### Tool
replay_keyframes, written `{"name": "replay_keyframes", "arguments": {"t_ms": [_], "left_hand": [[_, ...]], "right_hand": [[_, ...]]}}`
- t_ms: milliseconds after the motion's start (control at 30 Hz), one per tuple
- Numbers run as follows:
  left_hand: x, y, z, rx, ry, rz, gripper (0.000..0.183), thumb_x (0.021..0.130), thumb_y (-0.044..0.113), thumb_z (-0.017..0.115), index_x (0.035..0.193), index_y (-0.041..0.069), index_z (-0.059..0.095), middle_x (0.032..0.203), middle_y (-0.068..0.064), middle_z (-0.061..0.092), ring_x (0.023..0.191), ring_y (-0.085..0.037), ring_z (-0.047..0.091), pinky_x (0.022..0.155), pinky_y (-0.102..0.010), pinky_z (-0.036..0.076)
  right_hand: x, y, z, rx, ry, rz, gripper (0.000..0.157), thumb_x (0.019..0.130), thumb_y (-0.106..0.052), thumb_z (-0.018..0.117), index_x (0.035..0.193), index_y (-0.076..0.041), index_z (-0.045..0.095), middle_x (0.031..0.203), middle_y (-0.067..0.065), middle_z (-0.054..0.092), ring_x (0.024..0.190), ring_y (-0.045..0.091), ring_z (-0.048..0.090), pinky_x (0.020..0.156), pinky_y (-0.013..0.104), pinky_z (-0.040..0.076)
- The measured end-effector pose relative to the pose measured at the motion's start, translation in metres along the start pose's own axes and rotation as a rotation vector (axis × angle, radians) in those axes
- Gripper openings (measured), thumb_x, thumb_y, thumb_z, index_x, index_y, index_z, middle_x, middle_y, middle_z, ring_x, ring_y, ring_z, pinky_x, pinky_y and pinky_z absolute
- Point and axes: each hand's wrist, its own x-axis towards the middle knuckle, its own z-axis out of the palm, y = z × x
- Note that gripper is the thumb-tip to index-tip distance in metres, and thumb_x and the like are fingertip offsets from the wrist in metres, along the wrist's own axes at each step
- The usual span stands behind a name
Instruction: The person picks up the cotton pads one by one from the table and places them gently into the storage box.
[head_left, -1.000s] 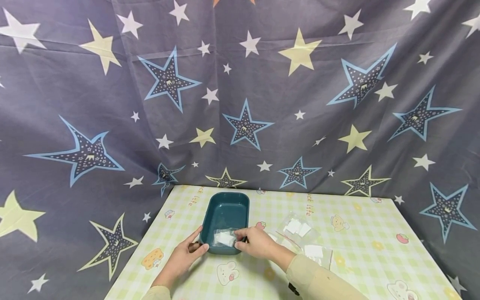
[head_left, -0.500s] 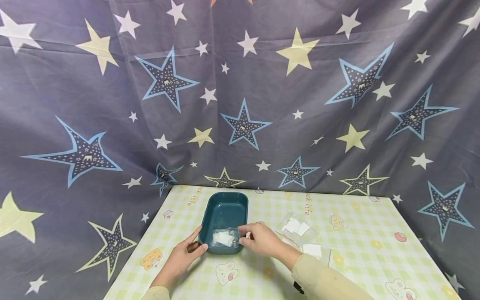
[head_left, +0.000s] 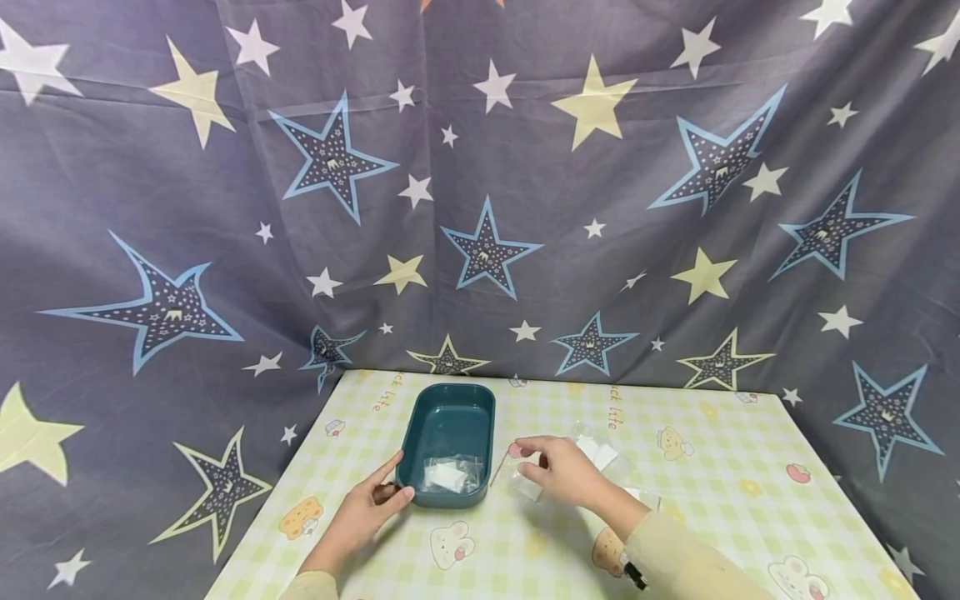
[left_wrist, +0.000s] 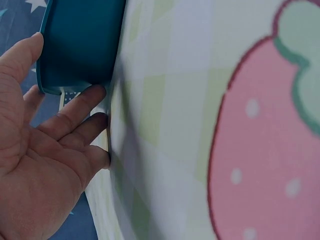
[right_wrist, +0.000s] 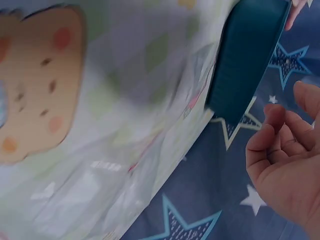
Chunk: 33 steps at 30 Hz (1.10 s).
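A dark teal rectangular tray [head_left: 450, 421] stands on the table. Its near left corner is held by my left hand [head_left: 367, 508], thumb at the near wall and fingers along the left side; the left wrist view shows the fingertips at its wall [left_wrist: 82, 50]. Inside the near end lies a clear plastic bag [head_left: 452, 475] with white contents. My right hand [head_left: 566, 475] hovers right of the tray, fingers loosely bent and holding nothing. Under it is another clear bag [head_left: 527, 485] with a red strip, partly covered by the hand.
Two more clear bags lie to the right: one [head_left: 600, 454] behind the right hand, another [head_left: 637, 494] partly hidden by the forearm. A checked cloth with cartoon prints covers the table [head_left: 712, 475]. A star-patterned curtain [head_left: 480, 167] hangs behind.
My right hand has let go of the bag in the tray and moved right, over the bags on the table. The left hand stays at the tray's corner.
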Motion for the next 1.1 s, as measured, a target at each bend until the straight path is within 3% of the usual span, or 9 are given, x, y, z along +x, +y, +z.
{"name": "replay_keyframes", "arguments": {"t_ms": [300, 600, 800, 1100], "left_hand": [[0.001, 0.001, 0.0, -0.011, -0.014, 0.004, 0.076, 0.098, 0.046, 0.078, 0.165, 0.032, 0.045, 0.131, -0.019, 0.076, 0.126, -0.033, 0.072, 0.105, -0.054, 0.058], [0.002, 0.0, 0.0, 0.011, -0.006, -0.011, 0.076, 0.098, 0.049, 0.077, 0.165, 0.034, 0.044, 0.135, -0.02, 0.074, 0.13, -0.035, 0.069, 0.108, -0.055, 0.056], [0.002, 0.0, -0.001, 0.006, 0.001, -0.015, 0.076, 0.098, 0.048, 0.078, 0.164, 0.033, 0.045, 0.135, -0.022, 0.073, 0.129, -0.035, 0.07, 0.104, -0.052, 0.059], [0.002, -0.001, 0.001, 0.004, 0.013, -0.013, 0.075, 0.098, 0.046, 0.078, 0.164, 0.033, 0.045, 0.133, -0.021, 0.074, 0.128, -0.034, 0.071, 0.102, -0.049, 0.06]], "right_hand": [[-0.032, 0.033, -0.026, 0.015, 0.11, 0.082, 0.041, 0.1, -0.016, 0.075, 0.139, -0.002, 0.07, 0.116, 0.012, 0.08, 0.075, 0.0, 0.057, 0.064, 0.02, 0.049], [-0.064, 0.064, -0.049, 0.062, 0.208, 0.238, 0.057, 0.099, -0.014, 0.076, 0.152, -0.002, 0.056, 0.118, 0.016, 0.079, 0.083, 0.006, 0.062, 0.073, 0.023, 0.052], [-0.079, 0.077, -0.053, 0.091, 0.162, 0.332, 0.057, 0.101, -0.018, 0.075, 0.153, -0.004, 0.055, 0.123, 0.016, 0.078, 0.088, 0.011, 0.064, 0.071, 0.023, 0.052], [-0.084, 0.081, -0.045, 0.089, 0.101, 0.35, 0.051, 0.1, -0.016, 0.075, 0.148, -0.003, 0.061, 0.12, 0.014, 0.078, 0.085, 0.01, 0.062, 0.068, 0.023, 0.05]]}}
